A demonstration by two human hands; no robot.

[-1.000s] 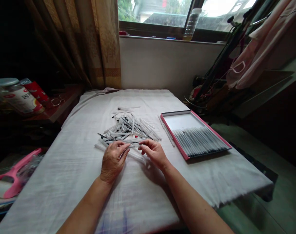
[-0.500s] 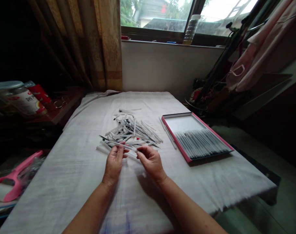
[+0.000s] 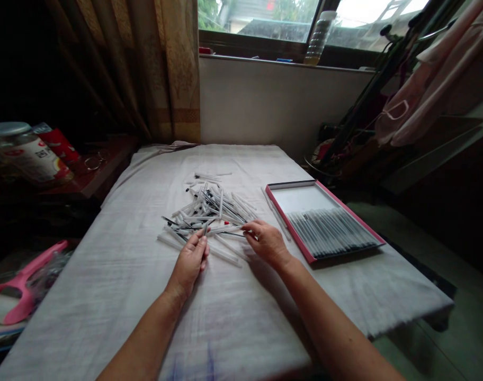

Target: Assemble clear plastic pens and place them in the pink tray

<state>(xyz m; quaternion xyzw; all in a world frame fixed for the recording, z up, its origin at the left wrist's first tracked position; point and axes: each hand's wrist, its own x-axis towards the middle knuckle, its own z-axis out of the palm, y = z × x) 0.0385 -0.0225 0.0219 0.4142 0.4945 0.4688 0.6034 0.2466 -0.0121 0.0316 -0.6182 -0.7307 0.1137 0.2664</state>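
A loose pile of clear pen barrels and refills (image 3: 209, 211) lies in the middle of a white cloth-covered table (image 3: 106, 286). My left hand (image 3: 190, 262) rests at the pile's near edge, fingers pinched around a clear pen tube. My right hand (image 3: 267, 242) sits at the pile's right edge, fingers curled over the end of a clear pen that lies across the pile. A red-rimmed flat box (image 3: 277, 201) to the right holds a row of assembled pens (image 3: 331, 235) in its near half.
Two loose pens (image 3: 275, 214) lie just left of the box. A side table at the left carries a jar (image 3: 23, 153) and red packets. A pink plastic tool (image 3: 25, 280) lies low at the left. Curtain, window sill with a bottle (image 3: 316, 39), and hanging clothes stand behind.
Both hands dropped from holding a pen above the cloth to the pile's edge. My right hand moved right and forward; my left hand lowered onto the cloth.
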